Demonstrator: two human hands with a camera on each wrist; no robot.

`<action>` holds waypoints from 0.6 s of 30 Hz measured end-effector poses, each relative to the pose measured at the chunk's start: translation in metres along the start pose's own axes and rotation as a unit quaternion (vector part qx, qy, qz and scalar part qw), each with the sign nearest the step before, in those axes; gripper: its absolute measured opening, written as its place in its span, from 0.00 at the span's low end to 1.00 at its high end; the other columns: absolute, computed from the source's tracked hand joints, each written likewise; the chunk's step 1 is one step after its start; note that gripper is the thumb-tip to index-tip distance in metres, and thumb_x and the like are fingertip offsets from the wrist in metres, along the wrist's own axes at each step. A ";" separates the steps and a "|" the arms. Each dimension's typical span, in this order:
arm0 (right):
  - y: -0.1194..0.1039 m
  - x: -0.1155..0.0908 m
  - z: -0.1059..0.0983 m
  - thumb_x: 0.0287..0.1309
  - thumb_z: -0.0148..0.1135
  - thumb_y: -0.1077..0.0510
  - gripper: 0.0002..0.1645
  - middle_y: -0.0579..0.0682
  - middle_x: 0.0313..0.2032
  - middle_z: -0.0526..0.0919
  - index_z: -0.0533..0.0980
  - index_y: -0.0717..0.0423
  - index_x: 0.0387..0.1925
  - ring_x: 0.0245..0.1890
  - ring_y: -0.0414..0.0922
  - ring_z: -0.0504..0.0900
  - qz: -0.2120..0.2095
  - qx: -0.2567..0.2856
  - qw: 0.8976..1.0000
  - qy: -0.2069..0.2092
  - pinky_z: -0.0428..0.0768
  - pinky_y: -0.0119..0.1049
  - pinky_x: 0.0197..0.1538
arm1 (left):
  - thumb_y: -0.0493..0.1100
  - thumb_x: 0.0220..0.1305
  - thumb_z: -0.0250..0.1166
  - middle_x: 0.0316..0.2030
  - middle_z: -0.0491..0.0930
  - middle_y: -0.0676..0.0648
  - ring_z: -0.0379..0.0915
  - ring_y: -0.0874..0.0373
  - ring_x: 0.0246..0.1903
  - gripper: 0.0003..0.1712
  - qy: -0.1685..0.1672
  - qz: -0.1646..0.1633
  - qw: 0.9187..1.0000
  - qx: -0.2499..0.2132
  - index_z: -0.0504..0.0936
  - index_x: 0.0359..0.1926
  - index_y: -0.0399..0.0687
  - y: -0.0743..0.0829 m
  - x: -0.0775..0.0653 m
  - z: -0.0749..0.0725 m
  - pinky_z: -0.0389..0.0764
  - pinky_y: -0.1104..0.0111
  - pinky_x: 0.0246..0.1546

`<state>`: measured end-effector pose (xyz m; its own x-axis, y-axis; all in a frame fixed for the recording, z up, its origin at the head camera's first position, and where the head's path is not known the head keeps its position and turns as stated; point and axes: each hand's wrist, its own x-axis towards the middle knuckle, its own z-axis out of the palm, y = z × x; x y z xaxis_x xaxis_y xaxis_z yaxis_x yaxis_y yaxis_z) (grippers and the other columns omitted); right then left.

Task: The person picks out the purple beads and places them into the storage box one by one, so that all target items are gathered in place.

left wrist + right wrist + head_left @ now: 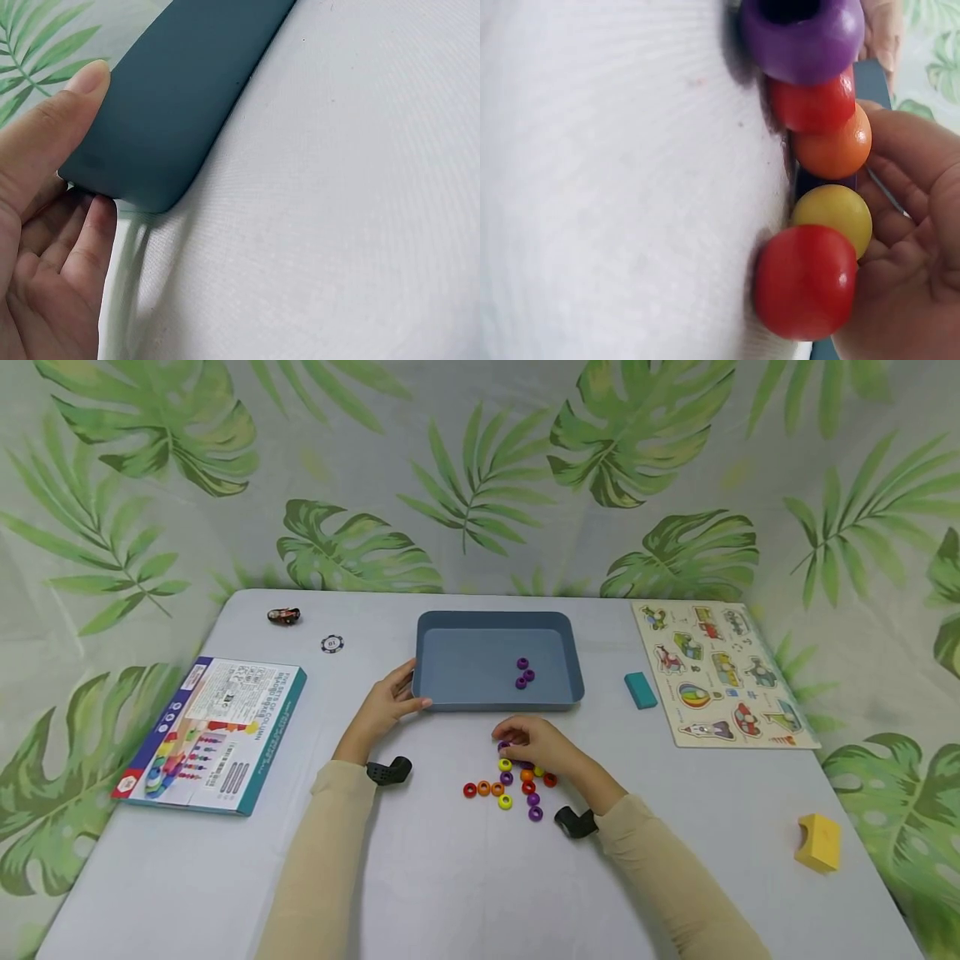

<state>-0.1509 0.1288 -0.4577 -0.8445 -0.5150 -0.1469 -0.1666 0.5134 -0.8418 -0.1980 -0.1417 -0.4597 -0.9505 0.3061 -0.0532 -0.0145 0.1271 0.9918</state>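
A shallow blue-grey tray (498,705) lies at the middle of the table with three purple beads (528,675) inside, right of its centre. My left hand (384,708) grips the tray's near left corner; in the left wrist view its thumb (91,79) presses the wall while fingers curl beneath. In front of the tray, my right hand (546,748) reaches over a loose group of red, orange, yellow and purple beads. A purple bead (503,746) shows between its thumb and index finger. From the right wrist, a red bead (806,281) and others partly hide this hand.
On the left lies a boxed bead set (217,735), with a poker chip (332,644) and a small dark patterned object (283,617) behind it. To the right are a teal block (641,691), a picture puzzle board (701,685) and a yellow notched block (820,843).
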 end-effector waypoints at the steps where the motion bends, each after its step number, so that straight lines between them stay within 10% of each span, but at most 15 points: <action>1: 0.001 0.000 0.000 0.46 0.58 0.62 0.13 0.48 0.34 0.75 0.74 0.54 0.38 0.33 0.41 0.71 0.005 -0.011 1.000 -0.001 0.73 0.31 0.40 | 0.35 0.45 0.63 0.60 0.46 0.43 0.45 0.50 0.58 0.45 0.000 0.001 1.000 -0.001 0.48 0.61 0.42 0.000 0.000 0.000 0.57 0.67 0.54; 18: -0.004 0.008 -0.024 0.47 0.57 0.59 0.14 0.45 0.35 0.75 0.74 0.59 0.39 0.33 0.40 0.73 -0.060 0.019 0.995 0.084 0.75 0.30 0.38 | 0.35 0.46 0.62 0.60 0.46 0.43 0.44 0.50 0.58 0.44 0.000 -0.008 1.000 0.011 0.47 0.62 0.42 0.008 -0.005 0.002 0.55 0.64 0.55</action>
<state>-0.1689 0.1393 -0.4436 -0.8932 -0.4478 0.0416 -0.2549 0.4279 -0.8672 -0.1931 -0.1405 -0.4513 -0.9502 0.3041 -0.0689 -0.0226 0.1531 0.9879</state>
